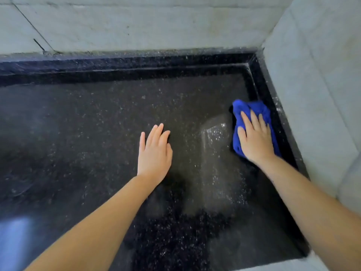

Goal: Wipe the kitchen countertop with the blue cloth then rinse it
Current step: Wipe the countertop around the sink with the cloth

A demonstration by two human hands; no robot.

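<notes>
Right hand: fingers straight and spread, palm pressing flat on the blue cloth. No pinch or curl visible; the flat press likely serves to keep the bunched fabric against the surface while wiping.

Left hand: open, fingers straight and close together, holding nothing. It lies flat on or just above the countertop, well apart from the cloth; contact cannot be confirmed. Probable role is bracing while the right arm reaches.

Blue cloth: crumpled, lying on the counter at its right edge, just beside the raised dark border near the back right corner. A paler, glistening streak runs beside the cloth toward the near edge, apparently a wet wiped track.

Surroundings: 2 pale tiled walls meet at that corner.

Judgement: the wiping step is in hand, working the edge; no tap or sink shows, so rinsing is not yet begun.
</notes>
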